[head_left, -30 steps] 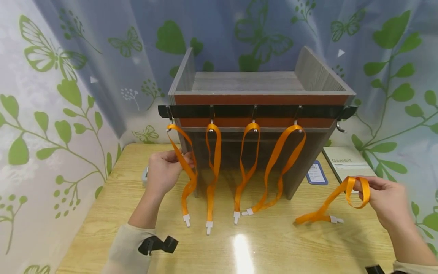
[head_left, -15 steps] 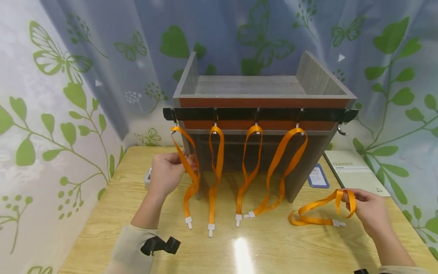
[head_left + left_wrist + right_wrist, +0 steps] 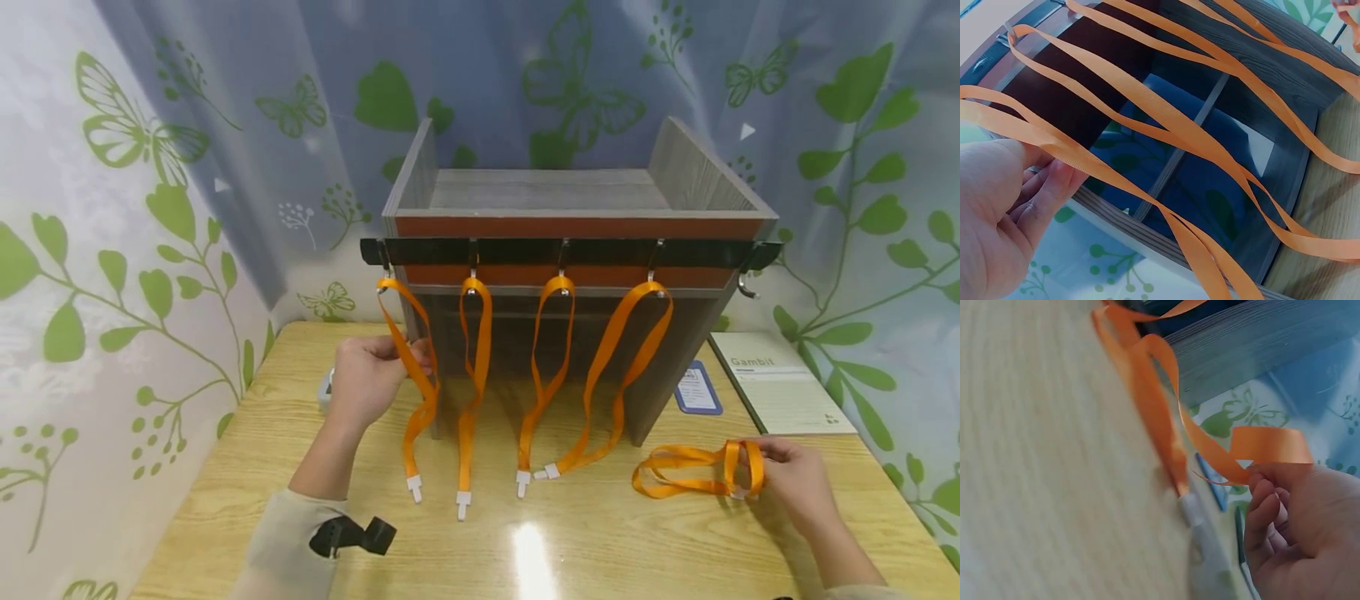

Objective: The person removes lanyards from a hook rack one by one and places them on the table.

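A grey wooden rack stands on the table with a black hook bar across its front. Orange lanyards with white clips hang from its hooks; the leftmost lanyard passes in front of my left hand. That hand's fingers and thumb are curled round the edge of the rack's left side panel. Low at the right, my right hand pinches the looped end of a loose orange lanyard between thumb and fingers. The rest of this lanyard lies on the table. At the bar's right end, one hook is bare.
Right of the rack lie a blue-framed badge and a notepad on the wooden table. A small grey object sits behind the left wrist. Patterned curtains surround the back and sides.
My right hand has moved left and down with the lanyard loop, and more of the strap now lies on the table. The left hand keeps its place on the rack.
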